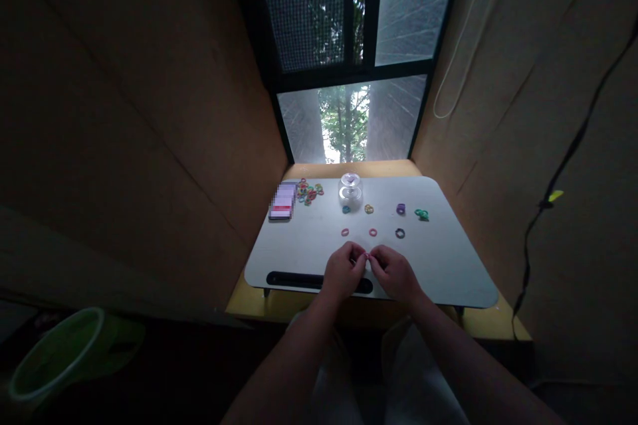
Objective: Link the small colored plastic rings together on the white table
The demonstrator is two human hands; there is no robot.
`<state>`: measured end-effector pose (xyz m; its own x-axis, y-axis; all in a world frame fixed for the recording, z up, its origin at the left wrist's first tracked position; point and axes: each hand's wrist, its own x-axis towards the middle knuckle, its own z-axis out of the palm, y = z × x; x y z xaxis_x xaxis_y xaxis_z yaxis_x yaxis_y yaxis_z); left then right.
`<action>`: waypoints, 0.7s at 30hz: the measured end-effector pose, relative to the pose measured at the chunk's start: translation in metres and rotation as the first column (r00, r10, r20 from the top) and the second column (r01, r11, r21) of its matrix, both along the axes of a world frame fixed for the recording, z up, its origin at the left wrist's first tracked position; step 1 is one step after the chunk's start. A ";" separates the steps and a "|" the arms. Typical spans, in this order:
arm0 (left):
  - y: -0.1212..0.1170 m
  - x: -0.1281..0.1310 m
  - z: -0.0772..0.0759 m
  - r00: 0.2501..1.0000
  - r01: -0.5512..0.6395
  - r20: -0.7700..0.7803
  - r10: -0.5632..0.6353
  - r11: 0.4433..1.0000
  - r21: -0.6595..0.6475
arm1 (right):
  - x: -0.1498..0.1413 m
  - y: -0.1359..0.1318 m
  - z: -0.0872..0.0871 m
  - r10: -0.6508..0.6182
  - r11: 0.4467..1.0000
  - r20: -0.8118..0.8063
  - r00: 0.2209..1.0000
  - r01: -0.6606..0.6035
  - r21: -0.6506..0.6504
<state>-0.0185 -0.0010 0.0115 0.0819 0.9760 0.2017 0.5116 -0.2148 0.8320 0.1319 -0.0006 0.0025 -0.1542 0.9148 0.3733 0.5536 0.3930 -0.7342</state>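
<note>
My left hand (343,272) and my right hand (397,273) meet over the front of the white lap table, fingertips pinched together. Between them is a small pink hair tie (367,255), mostly covered by the fingers. Just beyond lies a row of single ties: a pink-red hair tie (345,232), another pink-red hair tie (373,232) and a dark grey hair tie (400,234). Farther back sit blue hair ties (346,210), yellow hair ties (369,209), a purple bunch (401,209) and a green bunch (422,214).
A mixed pile of coloured hair ties (310,192) lies at the back left beside a phone (283,201). A clear container (350,191) stands at the back middle. The table (448,265) has a black slot (294,279) along its front. A green bin (74,352) is at lower left.
</note>
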 end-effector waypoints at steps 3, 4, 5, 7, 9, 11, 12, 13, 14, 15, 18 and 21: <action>0.001 -0.002 0.000 1.000 0.011 0.024 -0.011 1.000 -0.010 | 0.000 0.001 -0.001 0.011 1.000 0.002 1.000 -0.011 -0.012; 0.002 -0.002 0.001 0.999 0.017 0.037 -0.017 1.000 -0.014 | -0.001 0.002 -0.001 0.015 1.000 -0.002 1.000 -0.015 -0.018; 0.003 -0.003 0.001 0.998 0.020 0.054 -0.019 1.000 -0.019 | -0.001 0.003 -0.001 0.020 1.000 -0.008 1.000 -0.020 -0.024; 0.004 -0.004 0.000 0.996 0.018 0.092 -0.015 0.999 -0.031 | -0.001 0.004 -0.002 0.022 0.999 -0.016 1.000 -0.023 -0.039; 0.006 -0.005 0.000 0.991 0.008 0.133 -0.002 0.999 -0.045 | -0.001 0.004 -0.002 0.027 0.998 -0.015 1.000 -0.028 -0.052; 0.010 -0.007 -0.001 0.985 -0.004 0.170 0.014 0.998 -0.058 | -0.001 0.004 -0.002 0.033 0.998 -0.002 0.999 -0.033 -0.056; 0.013 -0.008 -0.002 0.982 -0.009 0.188 0.021 0.998 -0.063 | -0.001 0.005 -0.001 0.036 0.998 0.008 0.999 -0.035 -0.056; 0.017 -0.010 -0.002 0.978 -0.015 0.206 0.028 0.998 -0.065 | 0.000 0.005 -0.001 0.035 0.998 0.018 0.999 -0.034 -0.057; 0.022 -0.013 -0.001 0.975 -0.016 0.221 0.030 0.998 -0.065 | 0.000 0.005 -0.001 0.033 0.998 0.028 0.999 -0.032 -0.060; 0.027 -0.016 0.000 0.970 -0.033 0.237 0.047 0.998 -0.062 | 0.000 0.006 0.000 0.032 0.998 0.037 0.999 -0.030 -0.064; 0.046 -0.028 0.003 0.983 -0.071 0.165 0.080 0.996 -0.059 | 0.001 0.007 0.001 0.028 0.997 0.052 0.998 -0.024 -0.069; 0.063 -0.039 0.006 0.996 -0.072 0.049 0.074 0.997 -0.032 | 0.001 0.007 0.001 0.028 0.997 0.052 0.998 -0.025 -0.068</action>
